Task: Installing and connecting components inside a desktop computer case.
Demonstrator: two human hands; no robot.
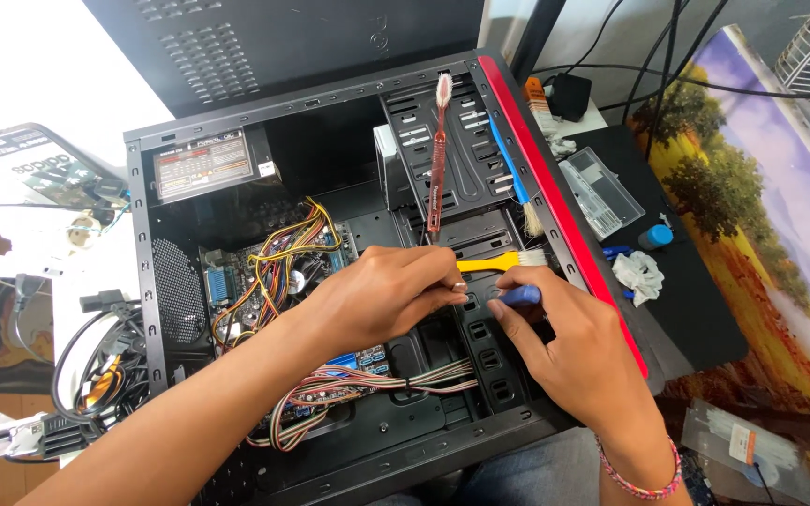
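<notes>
An open black computer case (pixel 147 234) lies on its side, showing a power supply (pixel 203 164), a motherboard (pixel 264 276) and bundles of coloured cables (pixel 367 384). My left hand (pixel 382 295) reaches into the case over the drive bays, fingers closed near a yellow brush (pixel 494 264). My right hand (pixel 569 347) grips a blue-handled tool (pixel 520 295) beside it. A red toothbrush (pixel 439 155) lies on the drive cage, and a blue-handled brush (pixel 515 173) rests along the case's red front edge (pixel 555 187).
A black mat (pixel 696 309) to the right holds a clear plastic box (pixel 600 192), a blue cap (pixel 655 236) and a crumpled white cloth (pixel 639 276). Loose black cables (pixel 96 365) lie at the left. A landscape-print surface (pixel 761 215) stretches right.
</notes>
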